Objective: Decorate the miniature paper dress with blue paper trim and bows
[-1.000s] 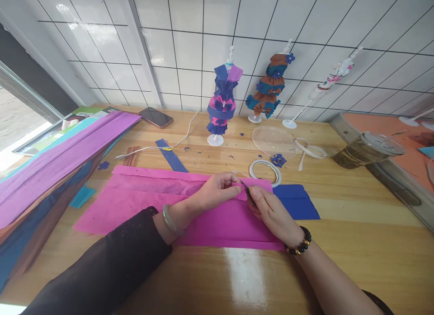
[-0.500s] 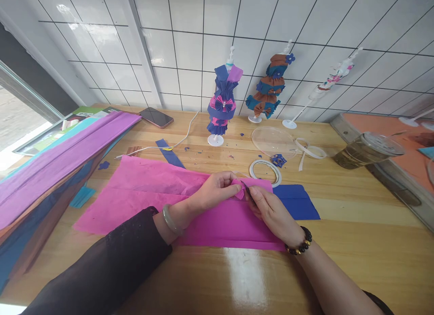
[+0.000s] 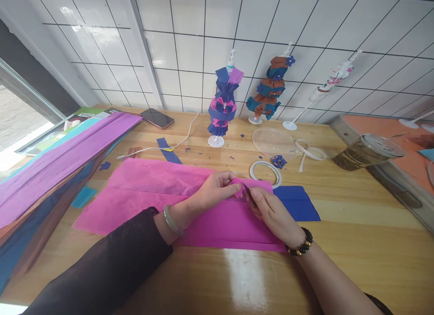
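My left hand (image 3: 219,187) pinches a small folded piece of pink paper (image 3: 238,191) above a large pink crepe paper sheet (image 3: 149,184). Closed around a pair of small dark scissors (image 3: 250,195), my right hand (image 3: 269,209) is just to the right. The scissor tips touch the edge of the small piece; the handles are mostly hidden by my fingers. The large sheet lies creased and partly folded under both hands. From under its right end a dark blue paper strip (image 3: 296,204) sticks out.
Beyond my hands lie a tape roll (image 3: 251,171), a clear round lid (image 3: 274,141) and a white ribbon (image 3: 313,153). Decorated doll stands (image 3: 222,102) line the tiled wall. A phone (image 3: 158,118) and a white cable (image 3: 149,148) are back left, folded coloured papers (image 3: 77,143) left, a lidded cup (image 3: 368,151) right.
The small pink piece has turned slightly between my left fingers, and the scissor tips have shifted a little against it. Both hands stay in nearly the same place.
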Demonstrator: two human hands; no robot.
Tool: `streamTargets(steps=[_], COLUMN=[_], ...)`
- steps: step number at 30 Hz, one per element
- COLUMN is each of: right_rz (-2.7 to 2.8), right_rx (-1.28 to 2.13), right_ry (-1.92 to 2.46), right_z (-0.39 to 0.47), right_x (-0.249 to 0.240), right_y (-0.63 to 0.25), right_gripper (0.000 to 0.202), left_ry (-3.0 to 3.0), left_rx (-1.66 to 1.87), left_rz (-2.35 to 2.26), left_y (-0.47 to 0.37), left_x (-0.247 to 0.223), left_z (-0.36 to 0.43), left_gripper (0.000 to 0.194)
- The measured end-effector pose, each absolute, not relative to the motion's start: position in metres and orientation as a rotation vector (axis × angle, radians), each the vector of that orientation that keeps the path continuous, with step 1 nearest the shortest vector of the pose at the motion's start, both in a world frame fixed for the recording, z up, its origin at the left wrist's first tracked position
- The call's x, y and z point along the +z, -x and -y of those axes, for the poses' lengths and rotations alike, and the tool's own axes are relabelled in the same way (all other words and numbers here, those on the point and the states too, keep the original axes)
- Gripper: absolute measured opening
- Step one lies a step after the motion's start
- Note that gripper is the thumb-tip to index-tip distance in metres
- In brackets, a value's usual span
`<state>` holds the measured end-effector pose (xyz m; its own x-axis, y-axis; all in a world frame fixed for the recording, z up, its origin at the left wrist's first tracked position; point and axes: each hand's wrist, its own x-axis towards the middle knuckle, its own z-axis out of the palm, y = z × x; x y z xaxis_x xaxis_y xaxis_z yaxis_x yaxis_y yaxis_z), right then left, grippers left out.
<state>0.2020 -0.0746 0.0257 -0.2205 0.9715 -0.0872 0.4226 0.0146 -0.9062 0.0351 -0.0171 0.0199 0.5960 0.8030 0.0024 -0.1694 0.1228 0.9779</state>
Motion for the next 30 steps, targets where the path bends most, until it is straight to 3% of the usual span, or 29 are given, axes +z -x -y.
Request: streamTargets(steps=[30], right_rz=[1.646], right_rx=[1.185], right_ry=[1.445], right_z=[0.0731], right_x=[0.0234], right_y=[-0.2026], right_gripper=[0.038], left_ry=[-1.226], left_rx=[0.735], left_rz=[-0.64], left_y=[-0.0335], left_x=[0.0219], left_z=[0.0166], left_gripper=[0.032])
